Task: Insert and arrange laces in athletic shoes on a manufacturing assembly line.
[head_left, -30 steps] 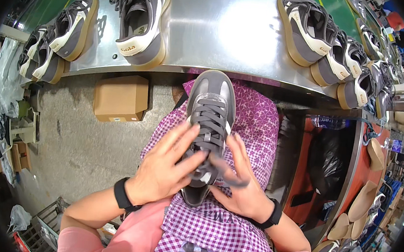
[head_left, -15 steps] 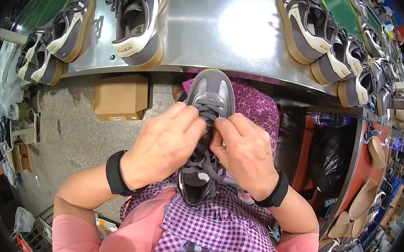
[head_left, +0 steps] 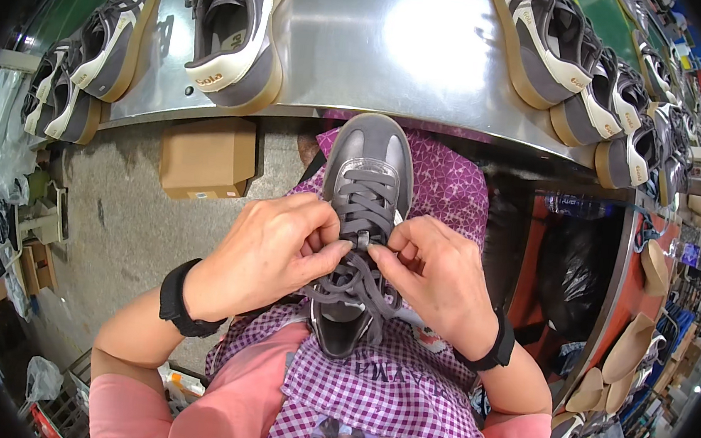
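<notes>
A dark grey sneaker (head_left: 374, 142) with a tan gum sole lies across my lap, toe pointing away and heel toward me. Dark flat shoelaces (head_left: 368, 204) cross in rows over its tongue, and their loose part lies tangled above the opening. My left hand (head_left: 269, 245) is closed at the left side of the lacing, thumb and forefinger pinching the lace. From the right, my right hand (head_left: 437, 272) pinches the lace too. A small loop (head_left: 363, 238) on the tongue shows between my fingertips. The exact grip is partly hidden by the fingers.
A shiny metal table (head_left: 331, 59) stands ahead, bearing a similar sneaker (head_left: 240, 51) at the left and more sneakers (head_left: 540, 48) at the right. A cardboard box (head_left: 207, 159) sits on the floor. To my right, a red-brown shelf (head_left: 621, 284) holds tan insoles (head_left: 630, 344).
Both hands have moved down the lacing toward the shoe's opening and slightly apart. The upper lace rows and the tongue loop now show. The view has shifted slightly.
</notes>
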The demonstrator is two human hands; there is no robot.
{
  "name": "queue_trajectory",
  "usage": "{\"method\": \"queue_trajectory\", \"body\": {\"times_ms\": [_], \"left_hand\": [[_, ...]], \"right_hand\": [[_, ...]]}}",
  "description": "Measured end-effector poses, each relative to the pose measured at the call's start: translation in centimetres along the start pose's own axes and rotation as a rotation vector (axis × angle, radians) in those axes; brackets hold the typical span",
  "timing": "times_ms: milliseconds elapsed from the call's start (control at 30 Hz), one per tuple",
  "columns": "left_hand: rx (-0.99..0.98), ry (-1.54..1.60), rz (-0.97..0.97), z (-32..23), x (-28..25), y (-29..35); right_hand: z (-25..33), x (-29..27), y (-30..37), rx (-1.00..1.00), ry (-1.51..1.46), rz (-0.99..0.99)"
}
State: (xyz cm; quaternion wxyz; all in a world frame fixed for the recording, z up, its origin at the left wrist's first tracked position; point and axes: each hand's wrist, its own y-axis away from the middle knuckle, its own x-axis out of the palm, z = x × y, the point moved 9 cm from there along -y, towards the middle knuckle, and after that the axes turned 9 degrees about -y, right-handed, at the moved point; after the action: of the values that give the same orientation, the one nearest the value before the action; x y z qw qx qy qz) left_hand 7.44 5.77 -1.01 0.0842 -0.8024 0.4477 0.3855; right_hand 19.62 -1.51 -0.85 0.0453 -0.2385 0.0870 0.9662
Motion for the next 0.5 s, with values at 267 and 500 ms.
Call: {"method": "queue_trajectory", "body": {"times_ms": [267, 500], "left_hand": [[-0.257, 0.454, 0.145, 4.8, 0.8, 1.7], [0.342, -0.249, -0.108, -4.1, -1.3, 2.4]], "right_hand": [[-5.4, 0.5, 1.3, 0.411, -0.760, 0.061], [3.5, -0.4, 1.4, -0.266, 0.036, -0.005]]}}
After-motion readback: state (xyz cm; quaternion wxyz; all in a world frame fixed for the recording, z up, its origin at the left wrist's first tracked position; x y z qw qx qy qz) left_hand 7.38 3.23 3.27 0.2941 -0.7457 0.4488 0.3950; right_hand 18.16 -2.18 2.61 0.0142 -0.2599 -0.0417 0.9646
